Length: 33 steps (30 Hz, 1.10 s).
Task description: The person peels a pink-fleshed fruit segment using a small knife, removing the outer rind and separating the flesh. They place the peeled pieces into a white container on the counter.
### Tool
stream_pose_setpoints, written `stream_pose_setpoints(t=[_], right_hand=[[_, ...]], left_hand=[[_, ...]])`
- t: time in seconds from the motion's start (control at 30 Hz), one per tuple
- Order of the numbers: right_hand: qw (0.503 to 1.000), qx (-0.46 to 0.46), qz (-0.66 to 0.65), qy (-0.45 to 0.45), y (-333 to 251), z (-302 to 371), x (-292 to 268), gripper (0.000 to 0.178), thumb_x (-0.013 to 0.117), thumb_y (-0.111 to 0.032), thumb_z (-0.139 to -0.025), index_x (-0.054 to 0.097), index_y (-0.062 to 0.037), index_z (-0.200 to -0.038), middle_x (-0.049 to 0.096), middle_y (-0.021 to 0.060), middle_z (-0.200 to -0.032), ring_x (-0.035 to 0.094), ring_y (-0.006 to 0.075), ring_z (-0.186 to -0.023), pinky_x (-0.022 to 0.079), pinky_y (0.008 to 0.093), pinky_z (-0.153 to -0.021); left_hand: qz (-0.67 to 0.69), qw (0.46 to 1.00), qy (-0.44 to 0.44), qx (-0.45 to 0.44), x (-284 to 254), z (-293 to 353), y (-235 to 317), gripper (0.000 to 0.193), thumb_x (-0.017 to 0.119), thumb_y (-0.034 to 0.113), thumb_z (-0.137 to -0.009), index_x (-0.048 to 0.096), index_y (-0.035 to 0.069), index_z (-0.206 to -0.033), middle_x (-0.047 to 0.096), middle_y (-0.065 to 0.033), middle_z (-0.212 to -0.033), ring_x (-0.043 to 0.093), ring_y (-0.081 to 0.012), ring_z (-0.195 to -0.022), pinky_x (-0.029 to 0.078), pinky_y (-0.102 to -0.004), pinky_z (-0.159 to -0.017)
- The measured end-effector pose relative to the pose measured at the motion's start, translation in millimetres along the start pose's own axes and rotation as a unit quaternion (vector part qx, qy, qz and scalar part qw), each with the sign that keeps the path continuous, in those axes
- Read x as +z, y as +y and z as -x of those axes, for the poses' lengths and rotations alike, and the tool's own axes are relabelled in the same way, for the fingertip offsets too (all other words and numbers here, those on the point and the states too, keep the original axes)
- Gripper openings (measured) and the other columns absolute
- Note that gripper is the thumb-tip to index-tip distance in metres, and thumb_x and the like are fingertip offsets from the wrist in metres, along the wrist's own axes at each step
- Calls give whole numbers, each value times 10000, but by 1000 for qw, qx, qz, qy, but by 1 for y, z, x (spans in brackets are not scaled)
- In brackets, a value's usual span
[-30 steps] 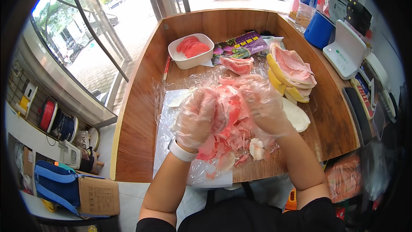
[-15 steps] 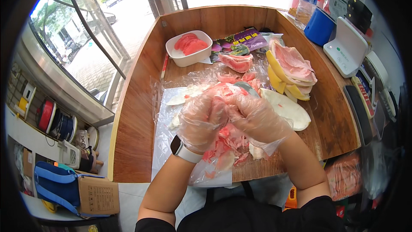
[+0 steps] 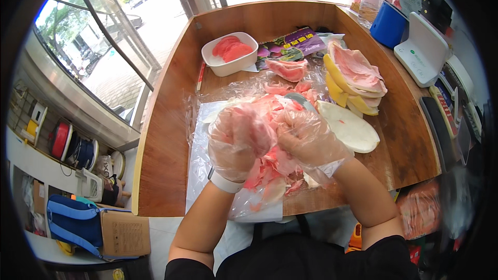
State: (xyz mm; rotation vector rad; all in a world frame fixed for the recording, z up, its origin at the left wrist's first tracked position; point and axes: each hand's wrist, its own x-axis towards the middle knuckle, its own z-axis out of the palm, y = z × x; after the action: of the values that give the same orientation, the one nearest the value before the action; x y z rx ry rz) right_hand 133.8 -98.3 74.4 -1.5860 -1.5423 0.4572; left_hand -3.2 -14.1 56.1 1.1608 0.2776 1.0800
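Observation:
Both hands wear clear plastic gloves and work close together over the table's near middle. My left hand (image 3: 236, 140) is closed round a pink piece of pomelo flesh (image 3: 265, 137), mostly covered by the fingers. Beside it, my right hand (image 3: 308, 137) is closed in a pinch; what its fingers hold is hidden. A grey-green flat object (image 3: 301, 99) shows just beyond the right hand, its kind unclear. Under and around the hands lies a heap of pink membrane scraps (image 3: 267, 173) on plastic film. Farther off rests a partly peeled pomelo segment (image 3: 288, 70).
A white bowl (image 3: 208, 54) with peeled red flesh stands at the far left. Stacked yellow pomelo rind (image 3: 358, 75) and a white pith piece (image 3: 350, 127) lie to the right. Behind is a purple package (image 3: 301, 43). A raised wooden rim (image 3: 270, 10) borders the table.
My left hand has turned and drawn a little left, away from the right hand, with the pink flesh now showing at its fingers. My right hand stays nearly in place.

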Motion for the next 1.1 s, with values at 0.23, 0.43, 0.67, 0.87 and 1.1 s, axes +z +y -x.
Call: stream_pose_setpoints(t=[0.23, 0.43, 0.67, 0.87, 1.1], right_hand=[[997, -52, 9, 63, 16, -2, 18, 124, 481, -96, -880, 586, -42, -919, 613, 107, -739, 602, 195, -700, 471, 320, -647], [987, 25, -130, 86, 17, -6, -7, 216, 457, -26, -847, 596, -29, -1012, 613, 68, -799, 595, 127, -731, 483, 270, -682], [971, -89, 81, 208, 19, -13, -25, 190, 479, -29, -847, 635, -40, -955, 638, 71, -806, 599, 130, -714, 476, 283, -658], [986, 34, -66, 147, 25, -11, -19, 161, 546, -43, -805, 641, -46, -934, 623, 93, -765, 586, 170, -673, 466, 286, -637], [973, -78, 175, 130, 19, -9, -18, 113, 515, -4, -849, 613, -4, -906, 620, 26, -868, 569, 96, -706, 464, 240, -624]], left_hand=[[265, 958, -93, 57, -35, -35, 15, 191, 462, 218, -931, 520, 36, -912, 456, -45, -701, 469, -118, -642, 405, -222, -519], [332, 926, 80, -162, -27, -24, 7, 338, 452, 210, -905, 427, 43, -1198, 504, -243, -1184, 533, -341, -1077, 450, -473, -949], [394, 886, -62, -237, -26, -26, 13, 386, 520, 124, -874, 437, 144, -1250, 516, -167, -1186, 527, -311, -1083, 410, -527, -970], [316, 922, -47, -219, -25, -22, 9, 393, 541, 72, -875, 448, 100, -1256, 551, -101, -1135, 543, -224, -1070, 485, -395, -895], [282, 937, -47, -199, -30, -21, -2, 372, 583, 94, -869, 476, 48, -1222, 573, -124, -1085, 576, -216, -988, 528, -348, -822]])
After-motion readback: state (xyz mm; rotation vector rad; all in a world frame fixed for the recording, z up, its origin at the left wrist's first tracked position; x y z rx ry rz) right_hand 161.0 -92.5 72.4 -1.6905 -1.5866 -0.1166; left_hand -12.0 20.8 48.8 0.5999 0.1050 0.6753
